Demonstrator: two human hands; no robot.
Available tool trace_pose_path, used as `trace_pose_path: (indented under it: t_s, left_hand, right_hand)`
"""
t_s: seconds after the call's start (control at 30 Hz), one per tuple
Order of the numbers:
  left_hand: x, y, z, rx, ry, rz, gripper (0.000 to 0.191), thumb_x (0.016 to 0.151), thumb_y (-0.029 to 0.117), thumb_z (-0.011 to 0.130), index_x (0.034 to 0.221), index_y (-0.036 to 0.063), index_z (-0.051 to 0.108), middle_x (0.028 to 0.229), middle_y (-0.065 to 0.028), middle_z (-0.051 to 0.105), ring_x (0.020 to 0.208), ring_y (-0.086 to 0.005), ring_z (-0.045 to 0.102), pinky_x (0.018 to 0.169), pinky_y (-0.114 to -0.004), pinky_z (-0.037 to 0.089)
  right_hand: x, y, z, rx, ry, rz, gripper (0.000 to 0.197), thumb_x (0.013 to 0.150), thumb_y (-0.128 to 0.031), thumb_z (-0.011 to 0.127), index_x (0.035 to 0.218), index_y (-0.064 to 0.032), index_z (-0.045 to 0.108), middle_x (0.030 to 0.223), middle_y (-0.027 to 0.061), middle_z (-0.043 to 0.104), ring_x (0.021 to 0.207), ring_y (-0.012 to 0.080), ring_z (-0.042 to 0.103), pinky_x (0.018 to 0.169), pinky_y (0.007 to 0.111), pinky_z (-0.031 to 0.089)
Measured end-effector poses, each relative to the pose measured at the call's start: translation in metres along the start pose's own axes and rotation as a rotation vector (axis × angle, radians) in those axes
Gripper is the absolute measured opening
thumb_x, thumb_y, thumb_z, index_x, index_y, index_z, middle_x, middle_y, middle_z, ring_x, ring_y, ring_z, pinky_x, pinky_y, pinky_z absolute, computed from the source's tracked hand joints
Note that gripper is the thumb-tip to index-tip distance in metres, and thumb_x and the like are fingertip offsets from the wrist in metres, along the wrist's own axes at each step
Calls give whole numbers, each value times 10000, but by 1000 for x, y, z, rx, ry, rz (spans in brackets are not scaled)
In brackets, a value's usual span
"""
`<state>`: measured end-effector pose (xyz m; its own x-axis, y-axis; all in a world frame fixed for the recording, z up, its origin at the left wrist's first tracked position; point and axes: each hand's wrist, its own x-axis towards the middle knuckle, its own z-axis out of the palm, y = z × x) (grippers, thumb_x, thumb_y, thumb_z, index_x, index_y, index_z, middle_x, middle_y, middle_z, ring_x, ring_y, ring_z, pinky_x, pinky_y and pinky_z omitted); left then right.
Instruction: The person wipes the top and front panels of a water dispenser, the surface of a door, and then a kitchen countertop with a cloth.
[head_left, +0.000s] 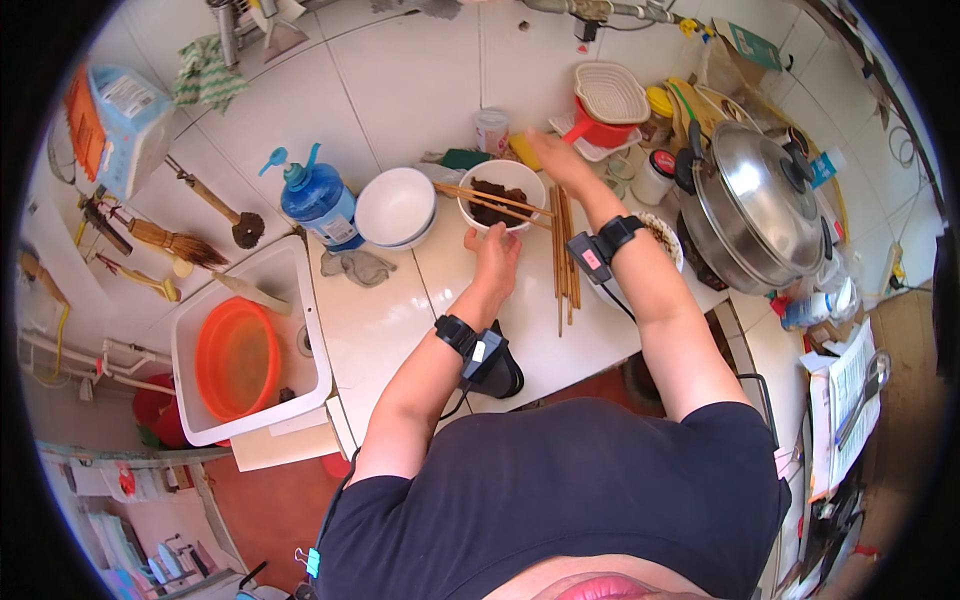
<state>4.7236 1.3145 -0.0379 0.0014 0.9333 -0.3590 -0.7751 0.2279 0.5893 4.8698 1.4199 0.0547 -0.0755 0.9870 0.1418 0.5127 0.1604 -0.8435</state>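
A white bowl (476, 172) holds a dark brown clump (491, 214), with a few wooden chopsticks (491, 199) lying across its rim. My left hand (493, 262) is at the bowl's near side, thumb and fingers apart; whether it touches the rim I cannot tell. Beyond the bowl's right side, my right hand (562, 169) reaches toward the wall with fingers extended, close to a yellow sponge or cloth (525, 152). Nothing shows in either hand. Several more chopsticks (562, 262) lie lengthwise on the white tiled counter (390, 315), between my forearms.
Left stand stacked white bowls (396, 206), a blue pump bottle (319, 202) and a grey rag (356, 268). An orange basin (237, 360) sits in the sink (319, 360). Right are a partly hidden bowl (664, 232), a lidded jar (654, 180) and a steel steamer pot (757, 210). A black object (506, 371) lies under my left wrist.
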Motion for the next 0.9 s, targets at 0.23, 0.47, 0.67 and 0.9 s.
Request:
trace_pose_path:
  t_s: [0.23,0.47,0.67,0.9]
  left_hand:
    - [7,0,15,-7,31,-11,543,855,81,589,1270,157,246,1276,-94,377,1129,-289,460,984,-466,410]
    - [5,-11,13,104,-19,-34,597,857,60,568,1349,96,231,1308,-132,386,1123,-325,488,1023,-477,398]
    - [-18,-18,-12,898,-241,-110,650,842,124,622,1400,19,305,1256,-165,485,1069,-301,562,914,-406,476]
    - [-23,-27,-12,1692,-437,402,676,754,299,749,1284,-44,508,1226,-270,569,1132,-378,578,953,-409,476]
  right_hand:
    - [-138,-54,-61,352,33,-117,527,1016,-415,483,1292,24,574,1264,108,626,1160,181,576,1004,324,423]
    - [-251,-4,-46,220,-138,49,409,988,-310,563,1239,9,616,1075,99,692,1017,166,634,912,311,483]
    - [-266,22,9,-83,-57,211,479,901,-308,617,1278,-16,572,1191,255,621,1109,360,607,950,397,469]
    - [-235,68,41,216,-128,405,537,918,-229,559,1371,35,441,1198,150,636,785,164,654,619,282,508]
